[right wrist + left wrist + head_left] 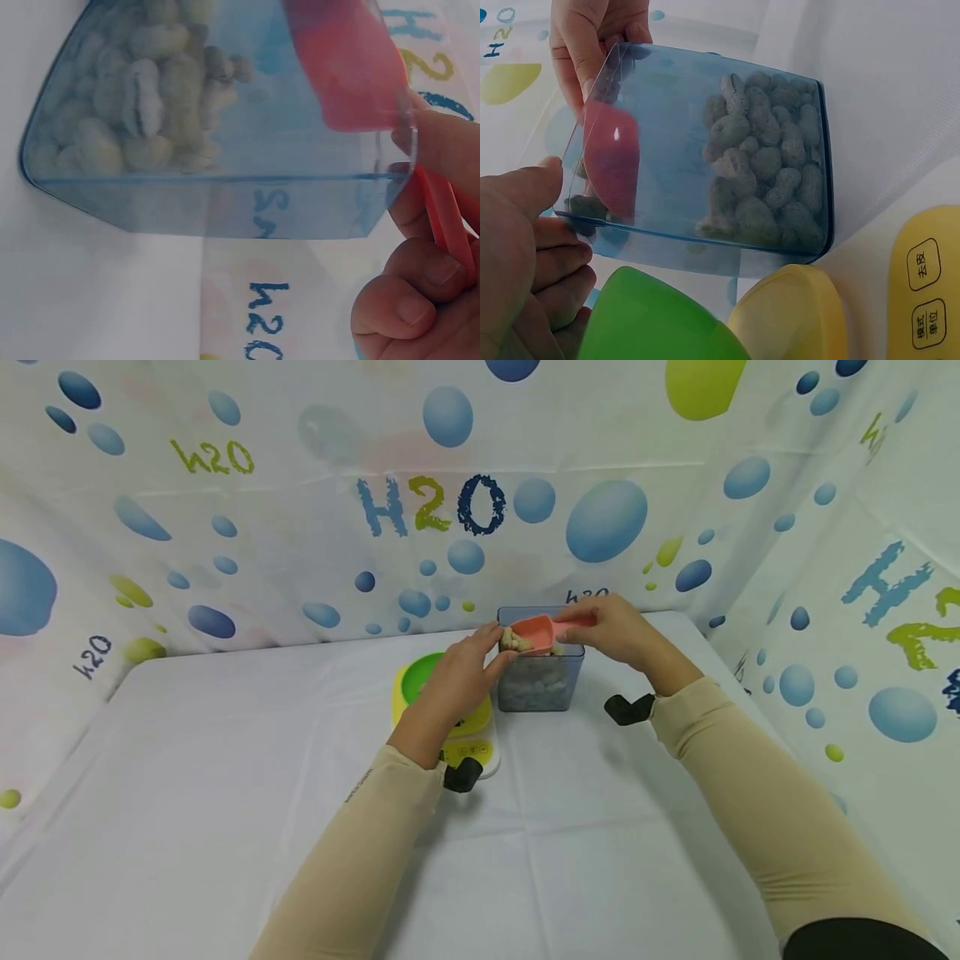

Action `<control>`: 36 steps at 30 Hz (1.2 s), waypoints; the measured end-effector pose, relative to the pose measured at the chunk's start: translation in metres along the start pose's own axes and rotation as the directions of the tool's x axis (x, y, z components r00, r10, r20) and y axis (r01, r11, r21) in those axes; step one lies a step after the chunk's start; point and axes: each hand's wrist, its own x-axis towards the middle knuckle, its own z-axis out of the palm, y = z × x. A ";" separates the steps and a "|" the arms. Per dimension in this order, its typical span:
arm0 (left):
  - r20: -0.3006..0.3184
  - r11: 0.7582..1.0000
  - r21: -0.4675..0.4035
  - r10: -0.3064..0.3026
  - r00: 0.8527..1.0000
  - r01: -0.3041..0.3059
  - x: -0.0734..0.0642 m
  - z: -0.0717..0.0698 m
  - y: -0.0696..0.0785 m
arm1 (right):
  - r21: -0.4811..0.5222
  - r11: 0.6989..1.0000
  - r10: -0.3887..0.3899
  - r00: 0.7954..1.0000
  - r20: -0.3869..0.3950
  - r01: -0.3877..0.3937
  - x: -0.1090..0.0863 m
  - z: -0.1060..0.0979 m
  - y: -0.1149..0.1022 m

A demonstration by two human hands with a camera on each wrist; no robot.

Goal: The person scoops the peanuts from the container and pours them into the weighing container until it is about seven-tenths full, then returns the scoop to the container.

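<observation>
- Head view: my right hand (611, 631) is closed firmly around the handle of the pink scoop (536, 633), which lies level with the mouth of the clear bluish container (534, 681).
- Head view: my left hand (456, 681) is at the container's opposite side, thumb and fingers apart, around the peanuts (512, 641) at the scoop's front; whether I touch them I cannot tell.
- Head view: beneath my left forearm and hand, beside the container, stands a yellow-and-white scale (472, 750) with a green bowl (414, 679) on it, all on a white cloth (225, 777).
- Left wrist view: my left thumb is near the rim, apart from my bent fingers; more peanuts fill the container's lower part, and the green bowl's edge is near my fingers.
- Right wrist view: my right fingers curl round the scoop's handle beside the rim; its pink head shows through the wall, above the heap.
</observation>
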 end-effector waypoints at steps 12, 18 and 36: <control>0.013 1.000 0.023 0.014 1.000 -0.014 -0.001 0.002 -0.001 | 0.030 0.999 0.012 1.000 -0.014 -0.011 -0.006 0.005 0.008; 0.016 0.999 0.039 0.016 1.000 -0.017 -0.002 0.000 0.001 | 0.064 0.997 0.032 0.999 -0.026 -0.031 -0.009 0.005 0.011; 0.029 0.992 0.122 0.042 0.999 -0.045 -0.001 -0.002 0.003 | 0.179 0.980 0.092 0.995 -0.048 -0.082 -0.014 0.009 0.020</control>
